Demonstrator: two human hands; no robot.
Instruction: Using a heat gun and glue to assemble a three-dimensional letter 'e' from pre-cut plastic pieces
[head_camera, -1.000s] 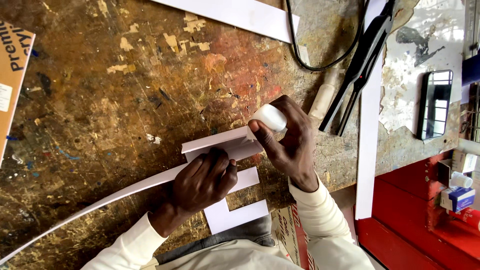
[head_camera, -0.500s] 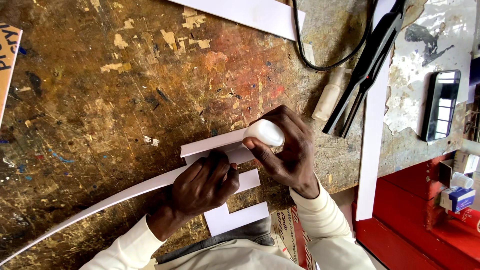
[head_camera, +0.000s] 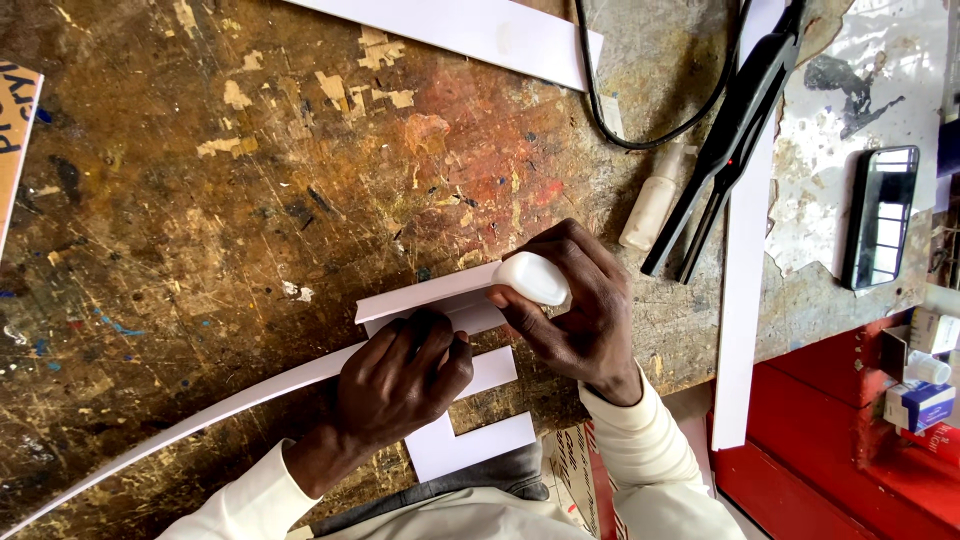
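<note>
Your left hand (head_camera: 405, 385) pressed flat on the white letter (head_camera: 470, 375) at the bench's (head_camera: 200, 200) near edge — light, stiff, likely bendable, best held by its edges — while your right hand (head_camera: 580, 320) gripped a small bottle (head_camera: 532, 278).

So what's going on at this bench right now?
A person is working on a white letter-shaped cutout at the near edge of a paint-stained wooden workbench. The left hand presses down on the cutout and on a long white strip that curves away to the left. The right hand holds a small white bottle with its tip at the cutout's upper edge. Another small bottle, a black tool with a cord and a phone lie farther right.
</note>
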